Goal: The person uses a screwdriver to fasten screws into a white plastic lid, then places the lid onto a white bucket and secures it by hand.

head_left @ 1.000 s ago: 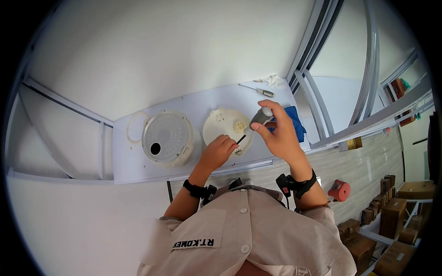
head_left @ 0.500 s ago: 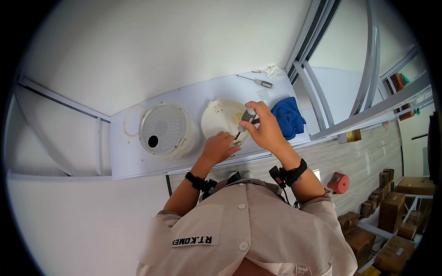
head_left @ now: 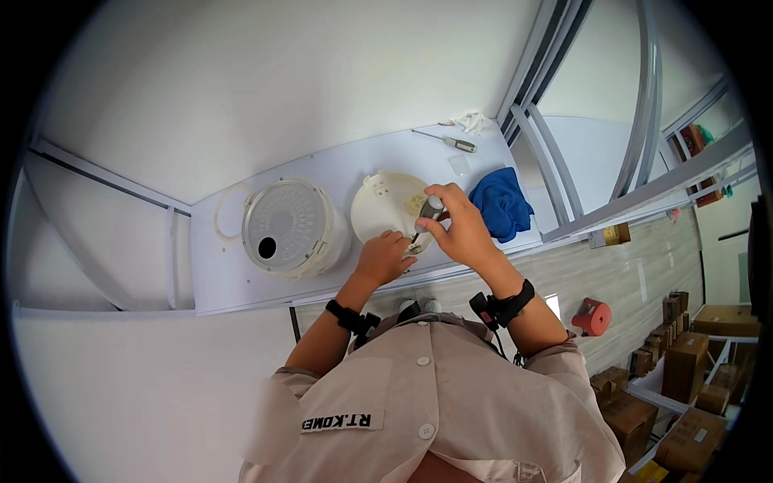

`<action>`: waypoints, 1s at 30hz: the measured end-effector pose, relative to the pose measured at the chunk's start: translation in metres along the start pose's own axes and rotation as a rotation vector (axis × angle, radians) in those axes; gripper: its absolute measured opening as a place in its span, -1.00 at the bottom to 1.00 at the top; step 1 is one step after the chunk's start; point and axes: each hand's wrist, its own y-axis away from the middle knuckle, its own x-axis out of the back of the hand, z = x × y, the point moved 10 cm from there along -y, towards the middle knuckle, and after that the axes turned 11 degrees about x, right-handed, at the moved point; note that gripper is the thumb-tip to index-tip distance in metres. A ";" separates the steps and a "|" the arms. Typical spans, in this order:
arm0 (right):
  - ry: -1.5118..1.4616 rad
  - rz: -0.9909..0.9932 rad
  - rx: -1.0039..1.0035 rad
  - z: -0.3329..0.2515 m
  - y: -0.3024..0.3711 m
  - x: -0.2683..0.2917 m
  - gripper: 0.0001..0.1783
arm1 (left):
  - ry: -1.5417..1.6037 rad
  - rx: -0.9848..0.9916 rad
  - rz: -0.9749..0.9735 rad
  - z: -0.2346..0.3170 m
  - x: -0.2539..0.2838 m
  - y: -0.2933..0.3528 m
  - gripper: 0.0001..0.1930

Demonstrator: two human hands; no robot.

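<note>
Right hand (head_left: 463, 233) closes around the grey handle of a screwdriver (head_left: 431, 208), fingers curled over its top end and thumb pressed along its side. Left hand (head_left: 382, 256) lies over the near edge of a round cream lid (head_left: 372, 211), its fingers bent and close together; whether they pinch anything, I cannot tell. From the right hand the screwdriver's dark shaft slants down toward that same near edge, just beside the left fingertips; whether its tip touches the lid is too small to make out.

The lid lies on a white surface (head_left: 322, 171), between a round white pot (head_left: 286, 225) with a grey top on the left and a crumpled blue cloth (head_left: 501, 204) on the right. A thin pale ring (head_left: 222, 213) lies left of the pot. Farther off are a small clear piece (head_left: 459, 166), then a second screwdriver (head_left: 460, 145) on its side, and finally a crumpled white tissue (head_left: 473, 122) near the far edge.
</note>
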 end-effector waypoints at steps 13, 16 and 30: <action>0.085 -0.105 0.094 -0.009 -0.004 -0.006 -0.43 | 0.024 0.057 -0.063 -0.003 -0.004 -0.003 -0.53; 0.099 -0.123 0.123 -0.013 -0.005 -0.008 -0.44 | 0.010 0.069 -0.096 -0.006 -0.009 -0.005 -0.52; 0.556 -0.214 0.147 -0.026 -0.012 -0.007 -0.42 | 0.100 0.177 -0.111 -0.015 -0.012 -0.006 -0.45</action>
